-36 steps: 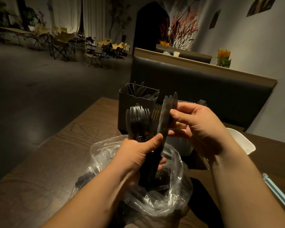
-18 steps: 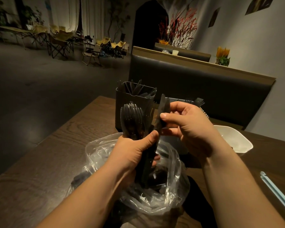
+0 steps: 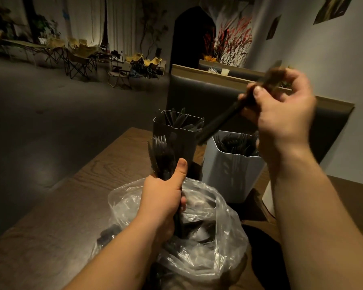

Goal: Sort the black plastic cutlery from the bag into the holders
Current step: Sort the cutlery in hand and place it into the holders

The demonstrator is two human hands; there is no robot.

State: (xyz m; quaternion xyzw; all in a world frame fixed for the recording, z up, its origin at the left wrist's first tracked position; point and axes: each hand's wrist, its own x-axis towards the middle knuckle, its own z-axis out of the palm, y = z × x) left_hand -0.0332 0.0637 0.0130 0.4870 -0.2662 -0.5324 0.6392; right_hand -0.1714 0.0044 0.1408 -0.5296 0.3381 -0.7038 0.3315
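My left hand (image 3: 162, 198) grips a bundle of black plastic forks (image 3: 161, 153) upright over the clear plastic bag (image 3: 208, 243), which holds more black cutlery. Raised at the upper right, my right hand (image 3: 281, 109) pinches black knives (image 3: 220, 120), blurred, slanting down to the left. Their lower end hangs just over the dark holder (image 3: 176, 135), which has knives in it. To that holder's right stands the white holder (image 3: 226, 174), with forks inside.
The brown wooden table (image 3: 76, 206) carries everything. A white container (image 3: 267, 197) shows behind my right forearm. A dark bench back (image 3: 197, 95) stands just beyond the table. The table's left edge drops to the floor.
My right hand has pulled the knives out of the left hand's bundle and lifted them up and to the right. The left hand keeps only the forks.
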